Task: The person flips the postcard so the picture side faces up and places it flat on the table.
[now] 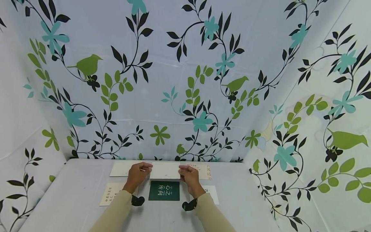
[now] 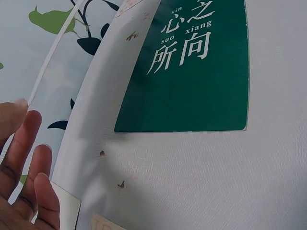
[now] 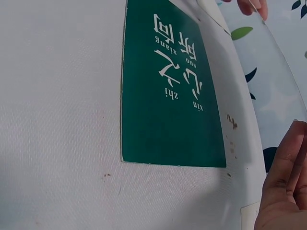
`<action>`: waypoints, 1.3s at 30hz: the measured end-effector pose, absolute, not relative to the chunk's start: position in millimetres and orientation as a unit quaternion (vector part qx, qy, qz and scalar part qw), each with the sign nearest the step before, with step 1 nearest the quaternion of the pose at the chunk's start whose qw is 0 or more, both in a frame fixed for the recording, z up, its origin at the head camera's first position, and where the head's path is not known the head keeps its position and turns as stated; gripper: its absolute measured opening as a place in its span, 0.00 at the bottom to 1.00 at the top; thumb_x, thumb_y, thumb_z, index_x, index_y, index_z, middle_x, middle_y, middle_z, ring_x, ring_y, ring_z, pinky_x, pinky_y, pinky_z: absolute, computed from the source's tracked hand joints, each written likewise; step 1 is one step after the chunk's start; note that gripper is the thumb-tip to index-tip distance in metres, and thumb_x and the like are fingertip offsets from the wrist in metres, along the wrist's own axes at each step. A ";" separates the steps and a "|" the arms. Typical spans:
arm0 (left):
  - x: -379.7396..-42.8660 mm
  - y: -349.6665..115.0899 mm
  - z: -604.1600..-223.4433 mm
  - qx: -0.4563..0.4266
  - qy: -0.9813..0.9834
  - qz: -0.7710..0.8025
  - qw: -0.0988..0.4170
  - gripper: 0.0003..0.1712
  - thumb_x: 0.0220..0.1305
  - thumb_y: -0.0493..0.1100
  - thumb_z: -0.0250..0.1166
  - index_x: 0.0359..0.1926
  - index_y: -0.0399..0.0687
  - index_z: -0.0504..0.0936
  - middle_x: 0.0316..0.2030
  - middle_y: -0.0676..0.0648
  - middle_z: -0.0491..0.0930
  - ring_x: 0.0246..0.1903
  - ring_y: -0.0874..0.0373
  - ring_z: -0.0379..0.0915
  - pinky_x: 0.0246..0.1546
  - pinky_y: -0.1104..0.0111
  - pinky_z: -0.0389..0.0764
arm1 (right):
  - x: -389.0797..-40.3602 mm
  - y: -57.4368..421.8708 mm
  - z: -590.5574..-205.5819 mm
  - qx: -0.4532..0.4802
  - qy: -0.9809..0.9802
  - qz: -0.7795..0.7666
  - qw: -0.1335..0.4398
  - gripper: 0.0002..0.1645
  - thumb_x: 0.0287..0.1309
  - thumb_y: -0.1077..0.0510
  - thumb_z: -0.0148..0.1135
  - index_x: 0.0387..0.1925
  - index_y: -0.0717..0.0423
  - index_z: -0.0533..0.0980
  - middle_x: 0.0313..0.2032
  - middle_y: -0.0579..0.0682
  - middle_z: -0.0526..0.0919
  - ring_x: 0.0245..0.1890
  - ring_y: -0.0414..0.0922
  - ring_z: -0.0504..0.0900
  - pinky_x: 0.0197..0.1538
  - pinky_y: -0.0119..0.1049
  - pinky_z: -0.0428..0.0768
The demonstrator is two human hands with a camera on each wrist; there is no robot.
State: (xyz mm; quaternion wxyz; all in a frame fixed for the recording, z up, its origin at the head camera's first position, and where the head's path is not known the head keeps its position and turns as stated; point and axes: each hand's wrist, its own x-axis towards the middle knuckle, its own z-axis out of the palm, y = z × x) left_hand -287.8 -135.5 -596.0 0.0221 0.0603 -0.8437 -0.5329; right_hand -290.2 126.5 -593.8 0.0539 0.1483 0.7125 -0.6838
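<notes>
Both hands hold a white card (image 1: pixel 165 170) by its two short sides, raised a little above the table. My left hand (image 1: pixel 138 175) pinches the left edge between thumb and fingers, and my right hand (image 1: pixel 190 178) pinches the right edge. In both wrist views the card is seen nearly edge-on, as a thin pale strip. Just below it on the table lies a dark green card (image 1: pixel 164 190) with white Chinese characters; pinyin beside them shows in the left wrist view. What is on the white card's far side is hidden.
Around the hands lie a cream card (image 1: pixel 118 168) at back left, a card with orange print (image 1: pixel 204 171) at back right, a cream printed card (image 1: pixel 109 194) at left and a white card (image 1: pixel 213 193) at right. A patterned cloth (image 1: pixel 162 96) hangs behind the white table (image 1: pixel 78 190).
</notes>
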 end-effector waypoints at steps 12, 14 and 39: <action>-286.6 -141.8 -592.0 0.042 -0.851 -0.523 0.031 0.09 0.72 0.39 0.68 0.48 0.49 0.92 0.50 0.44 0.90 0.47 0.51 0.83 0.44 0.65 0.81 | -289.0 127.6 -593.6 0.140 0.707 -0.690 0.067 0.12 0.67 0.57 0.71 0.51 0.48 0.88 0.50 0.51 0.89 0.45 0.46 0.87 0.48 0.35 0.85; -287.3 -142.1 -592.3 0.046 -0.853 -0.520 0.029 0.09 0.72 0.39 0.68 0.48 0.49 0.93 0.50 0.44 0.90 0.47 0.51 0.83 0.46 0.63 0.82 | -289.1 128.1 -593.4 0.138 0.706 -0.691 0.069 0.12 0.67 0.57 0.71 0.51 0.48 0.88 0.51 0.51 0.88 0.45 0.46 0.87 0.48 0.35 0.86; -288.5 -141.5 -587.3 0.044 -0.853 -0.519 0.024 0.10 0.73 0.37 0.68 0.49 0.49 0.93 0.52 0.43 0.90 0.49 0.51 0.84 0.55 0.55 0.86 | -288.5 131.9 -589.1 0.144 0.722 -0.673 0.070 0.14 0.74 0.56 0.64 0.56 0.51 0.87 0.55 0.55 0.87 0.47 0.49 0.88 0.45 0.33 0.86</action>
